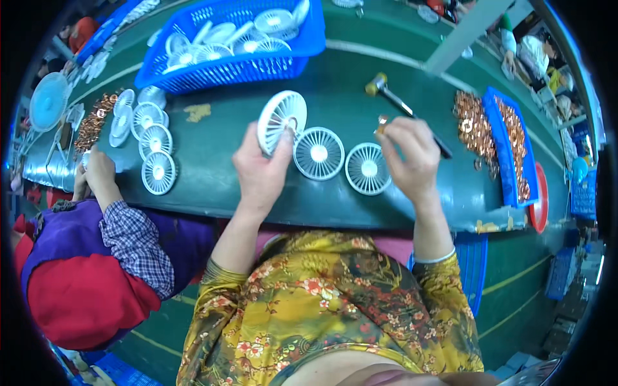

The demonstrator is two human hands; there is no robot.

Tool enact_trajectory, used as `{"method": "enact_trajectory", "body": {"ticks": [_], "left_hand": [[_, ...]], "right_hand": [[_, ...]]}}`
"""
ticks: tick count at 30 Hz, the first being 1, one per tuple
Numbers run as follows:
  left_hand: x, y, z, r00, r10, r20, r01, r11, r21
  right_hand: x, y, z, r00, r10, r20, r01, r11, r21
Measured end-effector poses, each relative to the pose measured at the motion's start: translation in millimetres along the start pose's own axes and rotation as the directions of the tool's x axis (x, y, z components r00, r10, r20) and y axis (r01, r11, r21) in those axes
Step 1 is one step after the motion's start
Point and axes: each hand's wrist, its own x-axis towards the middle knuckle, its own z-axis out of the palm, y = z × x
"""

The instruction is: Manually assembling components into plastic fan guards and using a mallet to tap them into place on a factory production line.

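My left hand (261, 170) grips a white spoked plastic wheel (280, 116), tilted up on edge above the table. A thumb lies near its hub. To the right, my right hand (412, 154) is raised, thumb and fingers pinched on a small copper-coloured ring (382, 122). Its exact form is partly hidden by the fingertips. Between the hands lie two more white wheels flat on the green table, a nearer-left one (318, 153) and a right one (368, 168). The right one is partly behind my right hand. Behind that hand lies a hammer (400, 104) with a dark handle.
A blue basket (225, 76) of white wheels stands at the back. Loose copper rings (475, 128) are heaped beside a blue tray (494, 138) at right, near a red basin (541, 199). On the left, a co-worker's hand (100, 170) works beside several wheels (156, 140) and another copper heap (93, 125).
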Motion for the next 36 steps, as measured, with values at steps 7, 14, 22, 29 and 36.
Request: {"method": "enact_trajectory", "body": {"ticks": [7,14,22,29,36], "left_hand": [[8,-44,-35,0.834,0.551,-0.032,-0.424,0.676,0.603],[-25,-55,-63,0.888,0.393,0.239,-0.445,0.602,0.663],[-35,-61,-60,0.89,0.206,0.406,-0.428,0.684,0.591],[-15,-54,-73,0.874,0.427,0.232,-0.486,0.783,0.389],[-11,-36,-92,0.873,0.477,-0.104,-0.371,0.787,0.493]], "right_hand": [[-16,37,13,0.911,0.266,0.316,-0.114,0.897,-0.427],[-43,64,16,0.819,0.404,0.408,-0.13,0.823,-0.553],[-24,60,24,0.813,0.388,0.433,-0.176,0.875,-0.451],[-16,51,48,0.859,0.33,0.392,-0.208,0.923,-0.323],[-20,56,46,0.841,0.378,0.386,-0.261,0.91,-0.322]]}}
